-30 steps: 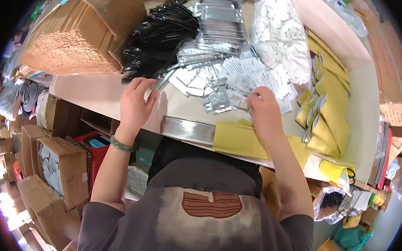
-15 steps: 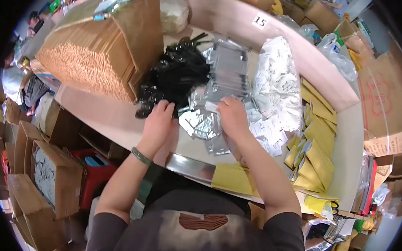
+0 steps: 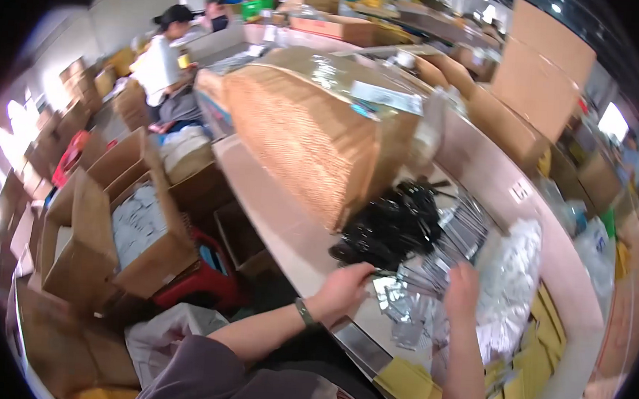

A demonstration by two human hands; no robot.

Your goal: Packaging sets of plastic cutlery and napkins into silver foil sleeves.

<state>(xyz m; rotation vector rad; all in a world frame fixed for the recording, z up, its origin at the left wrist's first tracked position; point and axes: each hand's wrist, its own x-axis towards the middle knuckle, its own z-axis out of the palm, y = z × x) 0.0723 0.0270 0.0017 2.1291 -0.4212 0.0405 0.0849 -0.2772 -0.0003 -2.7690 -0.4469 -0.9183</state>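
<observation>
My left hand (image 3: 343, 289) is closed in a pinch at the near edge of a pile of glossy black items (image 3: 395, 222). A thin dark strip shows by its fingertips, too blurred to name. My right hand (image 3: 462, 290) has its fingers curled over clear flat plastic pieces (image 3: 464, 230); what they hold, if anything, is hidden. Small silvery packets (image 3: 409, 315) lie loose between the two hands. Just right of my right hand is a big heap of white and silver packets (image 3: 512, 284).
A large stack of brown cardboard (image 3: 294, 136) stands on the table to the left. Yellow padded envelopes (image 3: 520, 380) line the right side. An open carton of pale packets (image 3: 139, 221) and a red stool (image 3: 205, 280) are at lower left. A person (image 3: 168, 66) sits far left.
The view has swung left and up, so the table sits lower right and more of the room shows. Both hands stay over the piles; the left pinches at the black pile's edge.
</observation>
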